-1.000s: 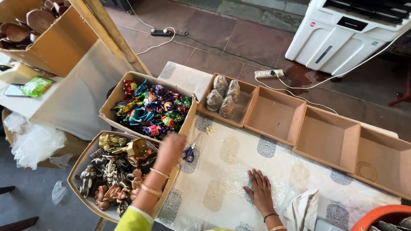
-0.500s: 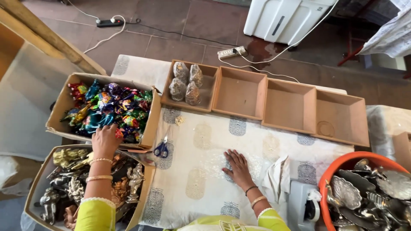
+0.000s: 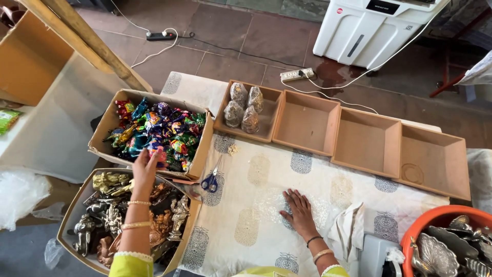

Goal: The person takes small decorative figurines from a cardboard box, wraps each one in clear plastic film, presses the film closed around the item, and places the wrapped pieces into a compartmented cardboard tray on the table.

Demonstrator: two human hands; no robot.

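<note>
Leftward, left hand (image 3: 146, 166) fingers grasping a pink wrapped figure (image 3: 158, 154) in cardboard box (image 3: 102, 134), right hand (image 3: 299, 211) released, flat on printed cloth (image 3: 266, 174).

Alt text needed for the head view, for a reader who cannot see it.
A person's left hand reaches into a cardboard box of colourful wrapped items, while the right hand lies flat on a printed tablecloth. Beyond lie four wooden trays.

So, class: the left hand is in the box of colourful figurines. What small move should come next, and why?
Probably close the left hand on one colourful figurine and lift it clear: its fingers already rest on that pile, while the right hand lies flat on the clear plastic sheet.
</note>
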